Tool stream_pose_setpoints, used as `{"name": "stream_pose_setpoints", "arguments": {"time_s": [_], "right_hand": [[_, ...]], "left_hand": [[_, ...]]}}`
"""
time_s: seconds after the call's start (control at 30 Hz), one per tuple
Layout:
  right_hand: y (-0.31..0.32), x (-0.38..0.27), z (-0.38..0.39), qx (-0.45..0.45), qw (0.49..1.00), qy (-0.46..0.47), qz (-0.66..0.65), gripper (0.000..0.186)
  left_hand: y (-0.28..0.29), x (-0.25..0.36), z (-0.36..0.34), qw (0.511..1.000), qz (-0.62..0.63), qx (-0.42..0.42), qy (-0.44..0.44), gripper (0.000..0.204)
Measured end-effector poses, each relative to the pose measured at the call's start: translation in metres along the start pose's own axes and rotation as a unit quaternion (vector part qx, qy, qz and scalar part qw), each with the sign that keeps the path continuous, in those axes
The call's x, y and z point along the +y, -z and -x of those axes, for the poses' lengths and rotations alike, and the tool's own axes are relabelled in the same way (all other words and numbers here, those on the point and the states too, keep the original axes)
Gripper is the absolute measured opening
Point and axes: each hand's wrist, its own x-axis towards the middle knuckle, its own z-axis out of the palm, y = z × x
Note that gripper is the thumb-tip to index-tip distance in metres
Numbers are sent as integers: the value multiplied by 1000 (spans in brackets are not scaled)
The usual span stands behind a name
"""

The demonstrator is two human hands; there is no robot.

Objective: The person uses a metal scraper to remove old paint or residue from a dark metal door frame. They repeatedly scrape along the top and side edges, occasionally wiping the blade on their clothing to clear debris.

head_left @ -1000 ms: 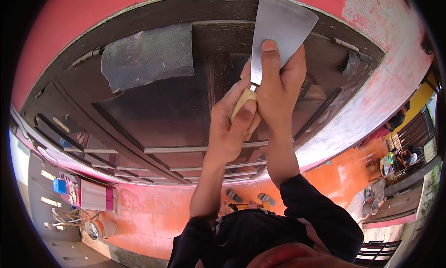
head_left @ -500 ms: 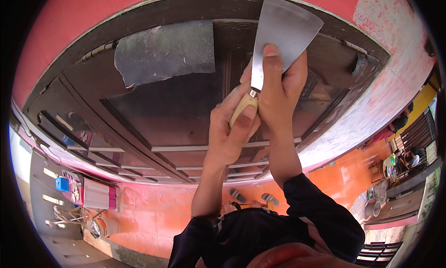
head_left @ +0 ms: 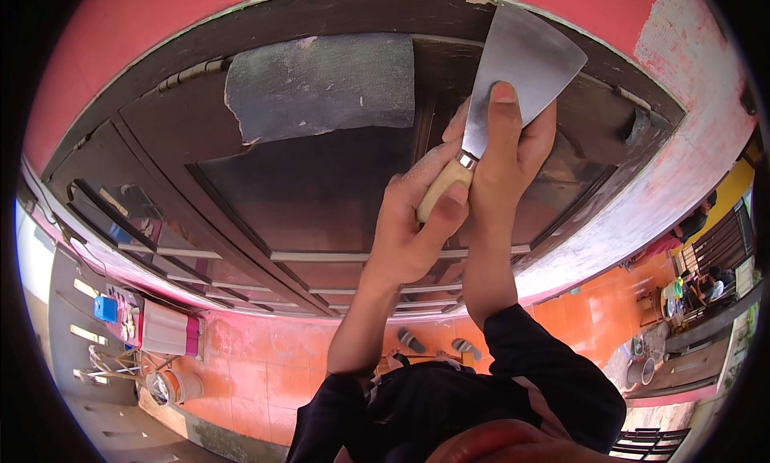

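Observation:
A putty knife (head_left: 525,74) with a wide metal blade and a pale wooden handle is held up in both hands, blade pointing up and tilted right. My left hand (head_left: 407,230) wraps round the handle, its thumb along the wood. My right hand (head_left: 505,162) pinches the blade, thumb flat on its face and fingers behind, partly hidden. Behind them is a dark brown wooden window frame (head_left: 337,15) with dark glass panes (head_left: 313,186). A rough grey sheet (head_left: 325,86) with a torn left edge lies against the frame, left of the blade.
Pink wall (head_left: 184,14) surrounds the frame, with a patchy whitish strip (head_left: 690,62) at right. Below is an orange tiled floor (head_left: 249,383) with slippers (head_left: 411,340). At left stand a pale storage box (head_left: 164,326) and a bucket (head_left: 188,385). A person (head_left: 708,286) is at far right.
The whole upper scene, hands and putty knife included, sits a little further right in the view. Both hands keep the same grip on the putty knife.

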Motion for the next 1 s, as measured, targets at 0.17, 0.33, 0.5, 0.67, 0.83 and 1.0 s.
{"name": "stream_pose_setpoints", "arguments": {"time_s": [0.17,0.33,0.5,0.67,0.83,1.0], "right_hand": [[-8,4,0,-11,1000,2,8,21],[-20,13,2,-62,997,16,32,21],[-15,4,0,-11,1000,0,24,20],[-15,2,3,-69,996,-14,46,27],[-3,-6,-2,-75,996,-32,43,24],[-9,-8,-6,-89,995,-45,21,22]], "left_hand": [[5,0,-1,1000,2,-7,-24,52],[17,7,3,997,56,31,-38,55],[8,8,3,1000,28,5,-4,56],[7,8,4,993,108,35,7,55],[-6,3,5,995,93,31,-6,53],[-13,9,9,994,60,91,10,59]]}}
